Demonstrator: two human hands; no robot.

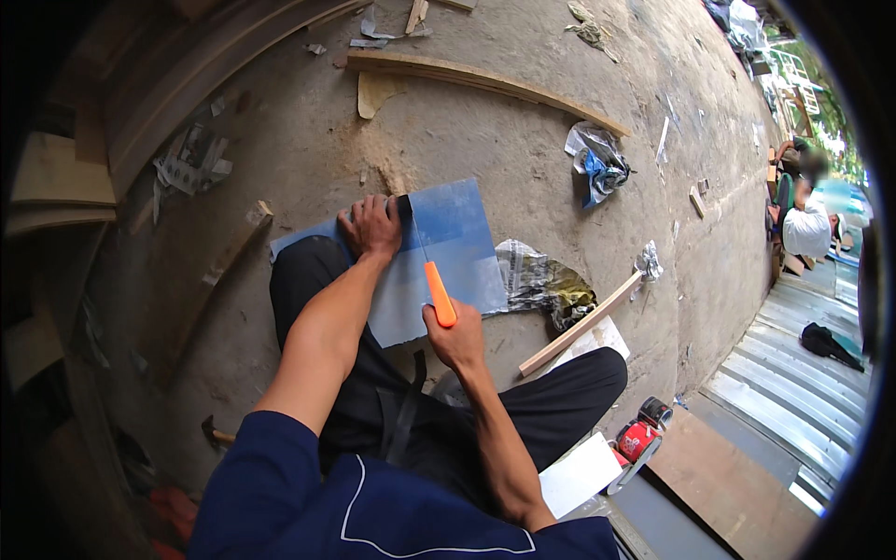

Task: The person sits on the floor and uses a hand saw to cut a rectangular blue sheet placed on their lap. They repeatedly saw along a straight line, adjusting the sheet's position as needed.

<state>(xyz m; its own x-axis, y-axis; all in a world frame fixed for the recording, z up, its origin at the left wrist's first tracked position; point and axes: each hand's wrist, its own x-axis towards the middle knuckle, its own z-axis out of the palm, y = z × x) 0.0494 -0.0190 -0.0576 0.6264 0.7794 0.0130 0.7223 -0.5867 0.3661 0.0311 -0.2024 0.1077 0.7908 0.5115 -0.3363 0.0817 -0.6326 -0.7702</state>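
Observation:
A flat blue-grey sheet [457, 247] lies tilted across my left leg. At its far edge my left hand [373, 229] bears down, fingers bent over the edge and closed on it. A small black piece [404, 208] is right beside those fingers; its kind is unclear. My right hand [455, 336] is wrapped round the orange handle of a slim-bladed cutting tool [439, 294]. The narrow blade runs away from me over the sheet toward the black piece. Whether it touches the sheet I cannot tell.
Crumpled newspaper [537, 278] and a wooden strip [583, 322] lie right of the sheet. A long board [485, 82] crosses the floor beyond. A hammer [217, 433] is at lower left, tape rolls [639, 439] at lower right. Another person [807, 229] sits far right.

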